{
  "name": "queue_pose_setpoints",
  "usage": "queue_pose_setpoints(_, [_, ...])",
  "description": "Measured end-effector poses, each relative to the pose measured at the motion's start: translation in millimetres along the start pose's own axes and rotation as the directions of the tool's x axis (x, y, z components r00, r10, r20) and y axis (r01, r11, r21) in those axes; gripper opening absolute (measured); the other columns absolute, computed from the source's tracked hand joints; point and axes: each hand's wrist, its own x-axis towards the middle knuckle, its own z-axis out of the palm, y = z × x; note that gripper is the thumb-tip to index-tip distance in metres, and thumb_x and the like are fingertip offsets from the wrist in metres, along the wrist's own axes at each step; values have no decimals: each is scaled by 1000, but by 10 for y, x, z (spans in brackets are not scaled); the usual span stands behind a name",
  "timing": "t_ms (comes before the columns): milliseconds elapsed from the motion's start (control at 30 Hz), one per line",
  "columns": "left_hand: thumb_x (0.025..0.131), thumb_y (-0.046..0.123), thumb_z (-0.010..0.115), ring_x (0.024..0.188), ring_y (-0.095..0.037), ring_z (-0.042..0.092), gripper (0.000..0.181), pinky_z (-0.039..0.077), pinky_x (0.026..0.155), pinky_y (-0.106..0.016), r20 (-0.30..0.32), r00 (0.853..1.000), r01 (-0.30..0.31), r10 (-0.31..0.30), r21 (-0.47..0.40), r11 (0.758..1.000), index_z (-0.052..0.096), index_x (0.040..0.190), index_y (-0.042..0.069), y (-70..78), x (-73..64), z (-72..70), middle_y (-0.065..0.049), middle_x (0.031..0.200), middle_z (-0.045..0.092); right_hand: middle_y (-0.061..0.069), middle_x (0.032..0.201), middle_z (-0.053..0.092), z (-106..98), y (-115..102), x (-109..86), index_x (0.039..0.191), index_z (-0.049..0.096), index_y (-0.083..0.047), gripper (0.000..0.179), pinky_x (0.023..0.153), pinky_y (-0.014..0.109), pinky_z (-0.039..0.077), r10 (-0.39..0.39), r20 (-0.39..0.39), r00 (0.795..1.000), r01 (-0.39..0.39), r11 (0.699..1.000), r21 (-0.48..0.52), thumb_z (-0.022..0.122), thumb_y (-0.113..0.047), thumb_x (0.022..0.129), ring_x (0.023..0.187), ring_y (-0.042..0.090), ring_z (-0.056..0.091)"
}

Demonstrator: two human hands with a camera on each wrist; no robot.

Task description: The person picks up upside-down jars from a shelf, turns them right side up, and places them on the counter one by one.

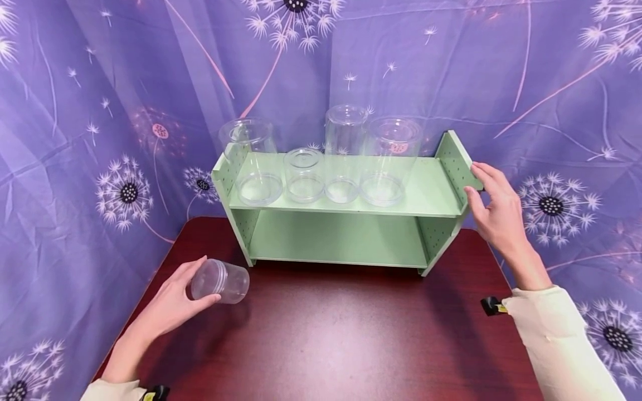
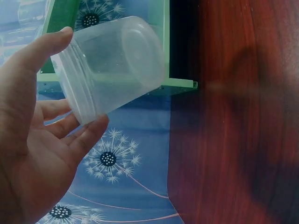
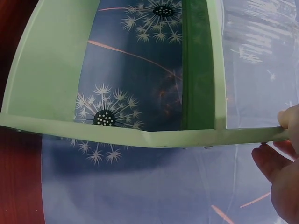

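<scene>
My left hand [image 1: 173, 301] holds a small clear plastic jar [image 1: 232, 283] between thumb and fingers, above the table's left side. The jar lies tipped on its side, its ridged end towards the palm; in the left wrist view its round base [image 2: 144, 51] faces away from the hand. Over on the right, my right hand [image 1: 499, 209] grips the upper edge of the side panel [image 1: 453, 167] of a light green two-tier shelf [image 1: 336, 236]. In the right wrist view, thumb and fingers [image 3: 271, 161] sit on both sides of that panel's end.
On the upper tier stand a wide clear jar [image 1: 259, 167], a short jar [image 1: 304, 181], a tall narrow jar [image 1: 343, 150] and another wide jar [image 1: 386, 167]. The shelf stands at the back of a dark red wooden table [image 1: 326, 334]. A purple dandelion-print cloth [image 1: 200, 83] hangs behind and beside it.
</scene>
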Motion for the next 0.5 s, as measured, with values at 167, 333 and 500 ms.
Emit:
queue_pose_setpoints(167, [79, 35, 90, 120, -42, 57, 91, 48, 94, -58, 3, 1000, -30, 29, 34, 999, 48, 149, -4, -3, 24, -28, -22, 136, 55, 24, 135, 63, 26, 22, -33, 130, 65, 11, 44, 107, 15, 37, -2, -20, 1000, 2, 1000, 9, 70, 13, 87, 121, 45, 59])
queue_pose_setpoints(333, [78, 36, 91, 118, -37, 57, 92, 46, 93, -55, 15, 999, -38, 37, 57, 998, 48, 149, -5, 6, 78, -56, -20, 135, 56, 24, 132, 65, 52, 25, -38, 128, 66, 10, 41, 106, 15, 38, -7, -59, 998, 7, 1000, 11, 70, 13, 87, 120, 43, 61])
queue_pose_setpoints(500, [79, 39, 89, 116, -37, 59, 93, 48, 94, -55, 61, 998, -26, 22, 68, 997, 48, 148, -7, 27, 116, -30, -23, 137, 55, 24, 131, 65, 77, 37, -38, 126, 67, 10, 39, 101, 11, 39, 2, -85, 996, 0, 1000, 21, 68, 16, 87, 117, 41, 62])
